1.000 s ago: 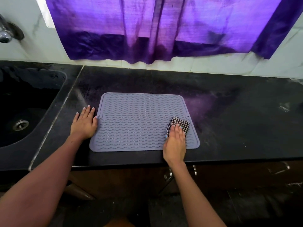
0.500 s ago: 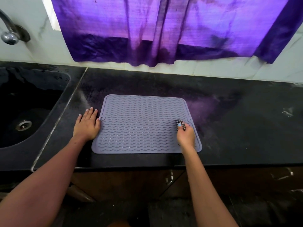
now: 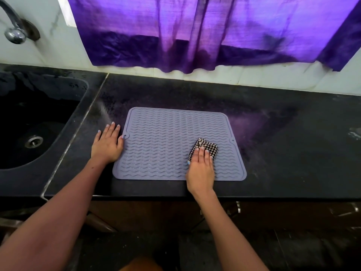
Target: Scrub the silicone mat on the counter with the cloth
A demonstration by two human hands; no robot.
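A grey silicone mat (image 3: pixel 168 141) with wavy ridges lies flat on the black counter (image 3: pixel 283 153). A small folded black-and-white checked cloth (image 3: pixel 208 147) sits on the mat's right front part. My right hand (image 3: pixel 201 169) lies on the cloth with straight fingers pressing it onto the mat. My left hand (image 3: pixel 107 143) rests flat on the counter at the mat's left edge, its thumb touching the mat's rim.
A black sink (image 3: pixel 33 122) with a metal drain (image 3: pixel 34 142) is set into the counter at the left, with a tap (image 3: pixel 13 30) above it. A purple curtain (image 3: pixel 205 30) hangs over the white back wall. The counter's front edge runs just below the mat.
My right hand, curled over the bunched cloth half a second ago near the mat's right edge, now lies flat on the spread cloth slightly further left. My left hand stays put.
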